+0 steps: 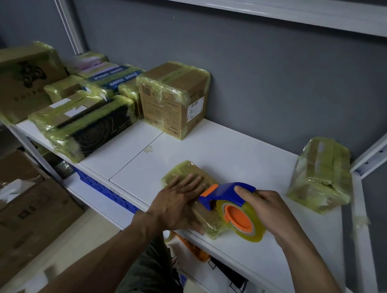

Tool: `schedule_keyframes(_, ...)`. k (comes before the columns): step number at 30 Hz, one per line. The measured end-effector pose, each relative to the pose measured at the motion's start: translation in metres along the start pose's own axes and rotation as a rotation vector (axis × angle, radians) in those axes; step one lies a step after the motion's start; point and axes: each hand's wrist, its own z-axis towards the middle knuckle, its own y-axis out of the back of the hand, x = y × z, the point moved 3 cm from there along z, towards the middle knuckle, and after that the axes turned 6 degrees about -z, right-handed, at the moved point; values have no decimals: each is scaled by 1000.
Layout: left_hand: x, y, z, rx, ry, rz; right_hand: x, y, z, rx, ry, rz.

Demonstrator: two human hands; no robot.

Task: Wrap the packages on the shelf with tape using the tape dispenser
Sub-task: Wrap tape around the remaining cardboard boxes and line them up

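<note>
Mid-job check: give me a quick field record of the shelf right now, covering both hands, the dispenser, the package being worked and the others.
left hand: flat, palm down on the flat package
right hand: gripping the tape dispenser
tape dispenser: blue body, orange hub, clear yellowish roll, front end against the flat package
flat package: lying near the front edge of the shelf, already covered in tape
wrapped box at right: standing apart, taped
cube box at back: taped, upright
stack at left: several taped packages

Place: stockroom or packing area.
Evidence: white metal shelf [210, 152], tape-wrapped parcels [173, 97], cardboard cartons [20, 215] on floor.
</note>
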Motion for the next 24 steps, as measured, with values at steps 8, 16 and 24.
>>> schedule_keyframes(8, 4, -3, 3, -112, 5, -20, -5, -1, -3, 35, -10, 62)
schedule_keyframes(16, 12, 4, 10, -58, 19, -10, -23, 24, -18, 65, -1, 81)
schedule_keyframes(24, -7, 5, 8, 64, 14, 65, -33, 21, -18, 25, -38, 79)
